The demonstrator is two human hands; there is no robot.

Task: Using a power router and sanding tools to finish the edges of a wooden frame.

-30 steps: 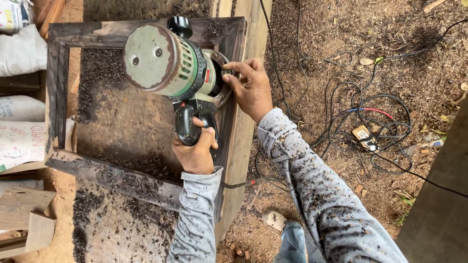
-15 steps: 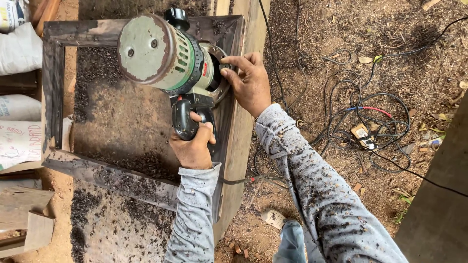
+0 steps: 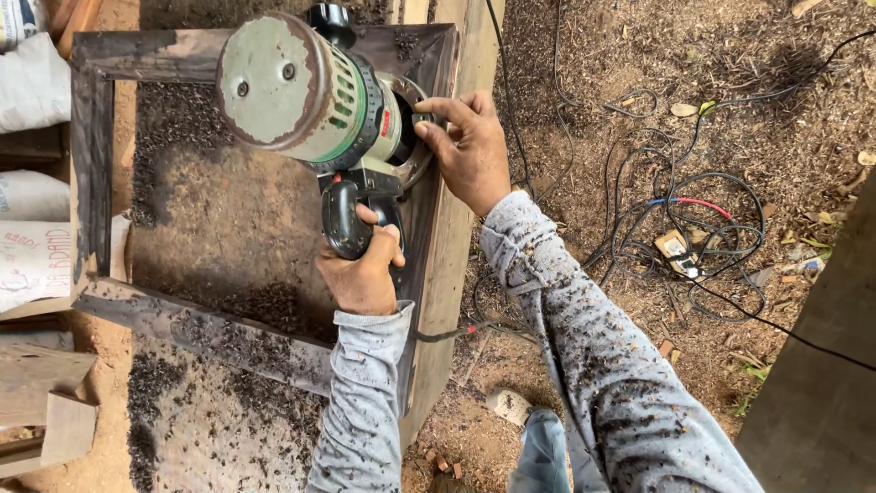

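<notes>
Both hands grip a grey-green cylindrical metal router on a dark wooden frame: left hand fingers closed round its black handle, right hand fingers clasping its base.

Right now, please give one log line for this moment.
left hand: grips router handle | right hand: on router base | router on dark wooden frame

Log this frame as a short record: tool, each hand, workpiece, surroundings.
tool: large green and grey router, standing on the frame's right rail
left hand: gripping the router's black handle
right hand: pressed against the router's base
workpiece: dark wooden frame, strewn with shavings
surroundings: tangled cables on the dirt ground, white sacks at left
</notes>
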